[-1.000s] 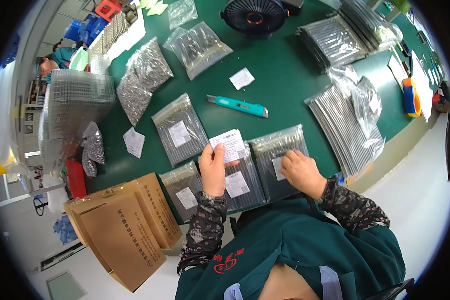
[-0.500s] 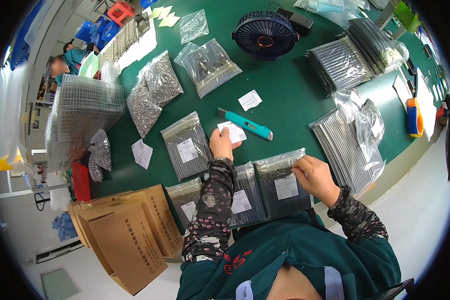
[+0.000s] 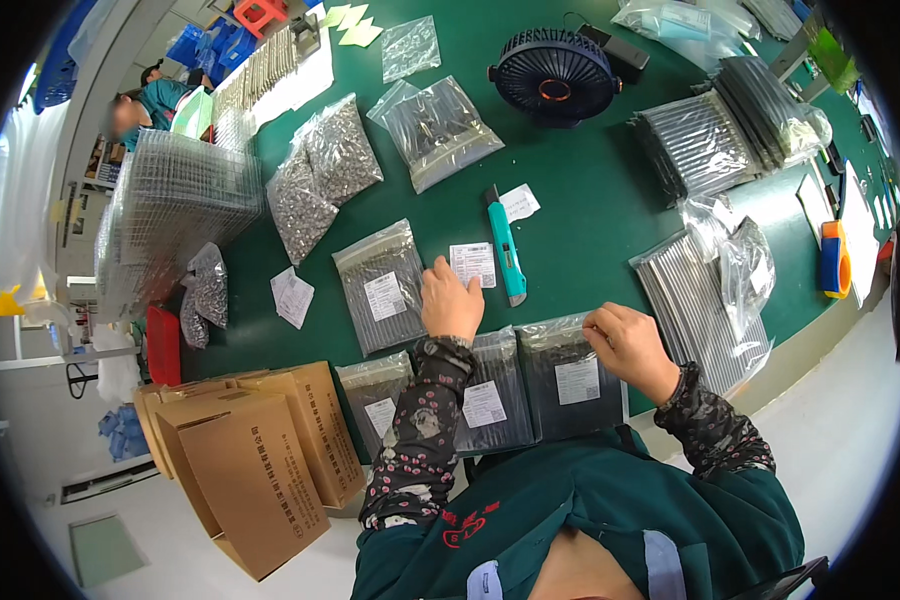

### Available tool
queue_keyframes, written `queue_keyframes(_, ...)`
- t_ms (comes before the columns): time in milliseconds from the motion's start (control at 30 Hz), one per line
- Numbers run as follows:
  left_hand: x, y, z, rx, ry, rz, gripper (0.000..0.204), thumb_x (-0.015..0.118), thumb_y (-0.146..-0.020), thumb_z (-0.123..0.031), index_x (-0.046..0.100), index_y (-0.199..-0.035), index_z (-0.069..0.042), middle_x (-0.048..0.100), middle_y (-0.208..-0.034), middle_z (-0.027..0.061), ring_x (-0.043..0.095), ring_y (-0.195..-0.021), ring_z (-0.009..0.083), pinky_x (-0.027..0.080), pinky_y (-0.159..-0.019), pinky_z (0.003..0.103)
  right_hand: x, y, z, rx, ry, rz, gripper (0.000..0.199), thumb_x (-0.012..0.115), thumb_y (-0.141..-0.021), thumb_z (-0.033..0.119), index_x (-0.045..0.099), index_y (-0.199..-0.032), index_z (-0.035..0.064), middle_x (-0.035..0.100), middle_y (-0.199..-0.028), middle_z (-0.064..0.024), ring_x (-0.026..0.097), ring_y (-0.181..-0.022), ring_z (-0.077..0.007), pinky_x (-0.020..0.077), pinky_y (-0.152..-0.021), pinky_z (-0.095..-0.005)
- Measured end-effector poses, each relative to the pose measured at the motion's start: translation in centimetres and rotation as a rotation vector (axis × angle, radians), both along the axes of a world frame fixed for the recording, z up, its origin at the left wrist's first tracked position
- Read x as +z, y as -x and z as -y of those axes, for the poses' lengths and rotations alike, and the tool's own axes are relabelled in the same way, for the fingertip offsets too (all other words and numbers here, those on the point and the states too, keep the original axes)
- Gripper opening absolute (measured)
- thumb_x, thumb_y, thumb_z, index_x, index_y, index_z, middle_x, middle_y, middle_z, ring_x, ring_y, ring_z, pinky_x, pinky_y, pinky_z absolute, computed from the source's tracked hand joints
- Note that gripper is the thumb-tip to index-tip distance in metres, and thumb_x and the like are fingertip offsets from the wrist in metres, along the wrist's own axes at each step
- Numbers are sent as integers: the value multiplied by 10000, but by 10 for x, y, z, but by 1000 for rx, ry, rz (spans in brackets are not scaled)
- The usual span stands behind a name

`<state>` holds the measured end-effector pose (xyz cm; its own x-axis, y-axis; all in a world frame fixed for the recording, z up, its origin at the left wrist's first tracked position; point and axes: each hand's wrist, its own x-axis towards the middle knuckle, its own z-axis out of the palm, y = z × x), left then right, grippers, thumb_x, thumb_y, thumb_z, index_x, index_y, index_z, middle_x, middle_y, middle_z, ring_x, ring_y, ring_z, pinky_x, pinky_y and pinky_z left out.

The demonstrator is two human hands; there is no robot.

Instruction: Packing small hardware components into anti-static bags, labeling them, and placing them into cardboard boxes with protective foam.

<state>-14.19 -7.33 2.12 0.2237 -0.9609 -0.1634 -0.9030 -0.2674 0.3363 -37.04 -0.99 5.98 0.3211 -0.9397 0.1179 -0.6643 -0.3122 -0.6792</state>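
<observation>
My left hand (image 3: 452, 302) is over the middle of the table, index finger and thumb apart. Its fingertips are at the lower left edge of a white printed label (image 3: 473, 265) lying flat. Just right of that label is a teal utility knife (image 3: 507, 250), pointing away from me. My right hand (image 3: 632, 350) is closed, thumb and fingers together at the upper right corner of a clear zip bag of dark pieces (image 3: 560, 415); what they pinch is hidden. Two similar labelled bags, one in the middle (image 3: 485, 375) and one at left (image 3: 368, 385), lie along the near edge, partly behind my left forearm.
Another labelled bag (image 3: 378, 305) lies left of my left hand. Beyond it are bags of small metal parts (image 3: 345, 150) and a black fan (image 3: 555, 80). Bagged grey rods (image 3: 695, 300) lie right, cardboard boxes (image 3: 255, 470) near left, wire racks (image 3: 180, 200) far left.
The label held by my left hand now lies flat on the table. The utility knife has swung from slanting to nearly upright in view. My right hand stays by the bag's corner, slightly lower.
</observation>
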Motion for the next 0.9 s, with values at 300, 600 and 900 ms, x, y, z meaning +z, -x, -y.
queue_keyframes(300, 9, -37, -56, -7, 166, -424, 377, 616, -758, -126, 493, -1085, 15, 541, -1014, 144, 564, -831, 232, 459, -715, 326, 8, 25, 6, -58, 121, -29, 47, 560, -737, 104, 536, -752, 67, 541, -700, -71, 562, -654, -259, 457, -556, -358)
queue_keyframes(600, 40, -64, -125, 124, 230, -467, 304, 567, -785, -58, 498, -1068, 30, 559, -924, 114, 552, -736, 185, 448, -668, 296, 36, 144, 6, -641, 333, -333, 90, 592, -711, 114, 551, -790, 100, 563, -751, -59, 575, -693, -255, 467, -563, -349)
queue_keyframes(900, 42, -68, -148, 27, 221, -182, 303, 559, -758, -13, 499, -1049, 46, 553, -895, 136, 554, -710, 214, 446, -654, 310, -31, 396, -16, -1297, 192, -870, 536, 679, -668, 201, 446, -1111, 8, 497, -1082, -171, 477, -1033, -329, 391, -866, -405)
